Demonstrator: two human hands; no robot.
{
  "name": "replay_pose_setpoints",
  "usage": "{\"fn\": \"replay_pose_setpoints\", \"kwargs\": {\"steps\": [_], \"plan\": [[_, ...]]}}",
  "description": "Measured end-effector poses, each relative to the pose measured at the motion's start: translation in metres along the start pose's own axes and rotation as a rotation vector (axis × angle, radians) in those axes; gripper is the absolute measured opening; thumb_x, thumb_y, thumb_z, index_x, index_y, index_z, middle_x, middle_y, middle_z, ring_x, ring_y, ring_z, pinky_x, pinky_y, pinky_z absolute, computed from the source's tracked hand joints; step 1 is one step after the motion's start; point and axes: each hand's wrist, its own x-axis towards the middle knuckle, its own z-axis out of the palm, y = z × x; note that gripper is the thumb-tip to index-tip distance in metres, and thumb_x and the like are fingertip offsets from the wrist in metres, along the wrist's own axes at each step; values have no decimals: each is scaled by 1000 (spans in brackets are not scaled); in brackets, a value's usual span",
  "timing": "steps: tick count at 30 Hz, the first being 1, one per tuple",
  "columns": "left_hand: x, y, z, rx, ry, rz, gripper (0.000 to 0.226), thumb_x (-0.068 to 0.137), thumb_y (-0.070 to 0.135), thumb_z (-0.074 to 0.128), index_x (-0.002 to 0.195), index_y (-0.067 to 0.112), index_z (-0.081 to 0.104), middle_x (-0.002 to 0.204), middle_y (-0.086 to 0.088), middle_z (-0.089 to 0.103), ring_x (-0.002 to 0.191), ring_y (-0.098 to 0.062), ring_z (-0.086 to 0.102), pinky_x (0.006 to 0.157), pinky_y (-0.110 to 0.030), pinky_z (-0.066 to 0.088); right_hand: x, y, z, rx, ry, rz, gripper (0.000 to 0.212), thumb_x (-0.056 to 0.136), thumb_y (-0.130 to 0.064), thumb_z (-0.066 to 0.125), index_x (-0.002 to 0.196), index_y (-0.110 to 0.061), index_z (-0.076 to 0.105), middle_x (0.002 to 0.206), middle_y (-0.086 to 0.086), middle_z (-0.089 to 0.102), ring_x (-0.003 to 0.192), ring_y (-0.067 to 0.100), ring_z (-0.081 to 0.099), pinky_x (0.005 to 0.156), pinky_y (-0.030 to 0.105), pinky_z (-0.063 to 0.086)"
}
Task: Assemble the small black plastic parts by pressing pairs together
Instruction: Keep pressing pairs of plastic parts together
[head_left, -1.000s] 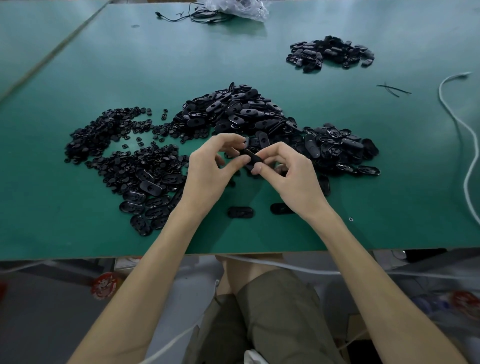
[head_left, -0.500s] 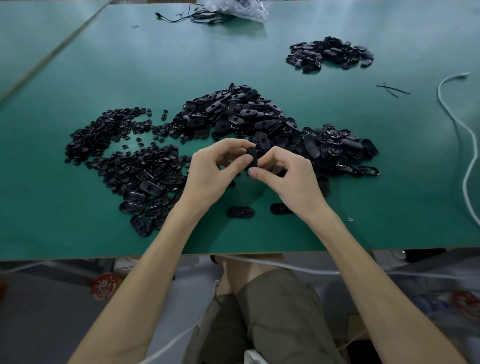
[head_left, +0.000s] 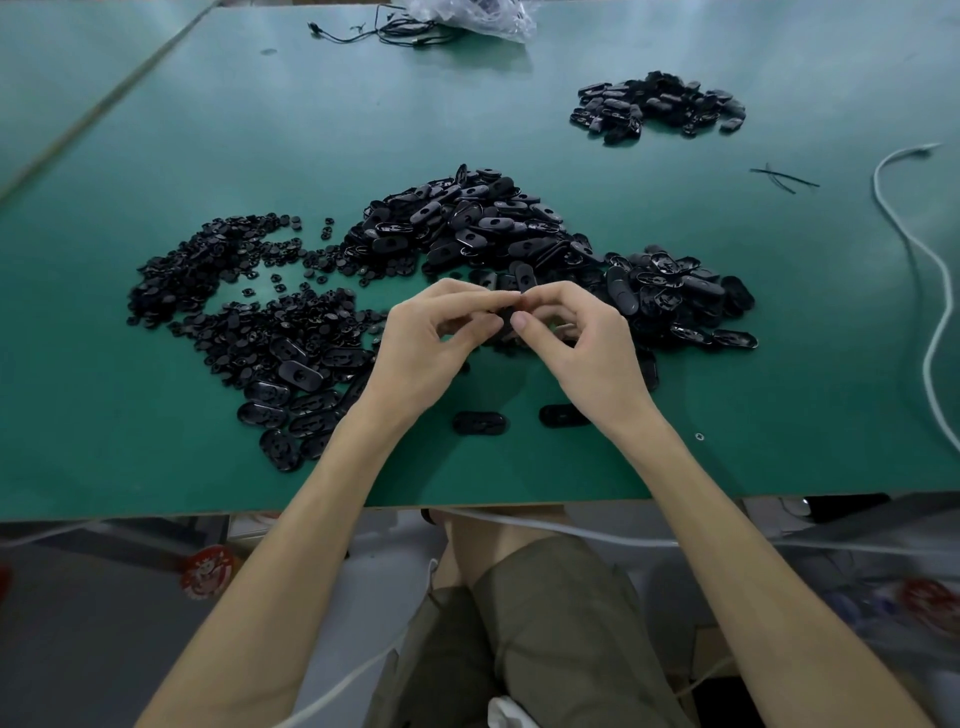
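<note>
Hovering above the green worktop (head_left: 260, 130), both left hand (head_left: 431, 353) and right hand (head_left: 587, 358) grips clamp one small black plastic part (head_left: 505, 319).

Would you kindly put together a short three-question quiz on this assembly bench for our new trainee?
1. True or false: the left hand and the right hand both pinch the black part between them.
2. Where on the green table does the small separate pile lie? A) far right B) near left C) at the near edge
3. Fill in: ___ loose oval parts lie on their own by the wrists, nearer the person than the hands.

Key: 1 true; 2 A; 3 two.
</note>
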Motion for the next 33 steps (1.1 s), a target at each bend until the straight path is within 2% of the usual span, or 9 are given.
{"fn": "replay_pose_setpoints", "kwargs": {"steps": [4, 8, 10, 14, 16, 18, 22, 28, 33], "plan": [[1, 0, -1, -37, 22, -47, 28, 94, 4, 74, 121, 15, 74, 112, -6, 67, 88, -11, 72, 89, -28, 58, 0, -1, -1, 33, 7, 6, 10, 96, -15, 76, 105, -16, 76, 89, -7, 78, 89, 6, 73, 83, 31, 57], [1, -2, -1, -30, 26, -56, 26, 100, -1, 63, 120, 13, 73, 114, -5, 71, 98, -14, 72, 89, -29, 57, 0, -1, -2, 75, 47, 21, 9, 95, -14, 76, 104, -15, 76, 88, -6, 78, 90, 11, 74, 87, 46, 59], [1, -3, -1, -37, 33, -67, 26, 102, -1, 59, 120, 12, 73, 112, -2, 74, 103, -13, 71, 89, -29, 58, 0, 0, -3, 96, 67, 25, 8, 95, -15, 77, 103, -15, 76, 89, -7, 78, 90, 11, 74, 88, 47, 59], [1, -1, 0, -56, -20, -91, 20, 101, 13, 66, 120, 16, 75, 104, 6, 77, 97, -10, 73, 84, -26, 57, 2, 0, -4, 107, 71, 17, 8, 94, -16, 77, 102, -18, 76, 91, -9, 77, 91, 10, 73, 88, 46, 60], [1, -2, 1, 14, -51, -85, 19, 98, 17, 71, 116, 18, 76, 99, 7, 78, 92, -12, 72, 81, -33, 58, 2, 1, -4, 111, 61, 17, 8, 94, -15, 77, 101, -19, 76, 92, -9, 77, 91, 11, 72, 88, 48, 59], [1, -4, 1, 62, -55, -78, 17, 96, 16, 73, 112, 18, 77, 96, 7, 78, 89, -13, 72, 80, -39, 58, 1, 2, -3, 119, 50, 19, 8, 94, -14, 77, 101, -18, 75, 93, -8, 77, 90, 12, 72, 88, 51, 58], [0, -4, 1, 47, -41, -78, 14, 95, 15, 75, 109, 19, 77, 95, 7, 77, 88, -13, 71, 81, -40, 58, 0, 2, -3, 137, 36, 24, 8, 93, -13, 77, 100, -17, 75, 91, -9, 76, 89, 11, 71, 87, 54, 58], [0, -5, 0, 0, -44, -86, 12, 93, 16, 78, 106, 16, 77, 90, 0, 78, 84, -22, 73, 81, -49, 58, 0, 2, -4, 143, 41, 26, 6, 93, -15, 78, 98, -17, 75, 88, -9, 76, 86, 13, 72, 85, 52, 59], [0, -5, 1, -7, -49, -67, 12, 93, 12, 78, 105, 14, 77, 92, 2, 77, 85, -19, 73, 82, -49, 58, 0, 2, -3, 157, 37, 9, 6, 92, -12, 78, 95, -16, 75, 87, -4, 76, 86, 19, 73, 82, 53, 59]]}}
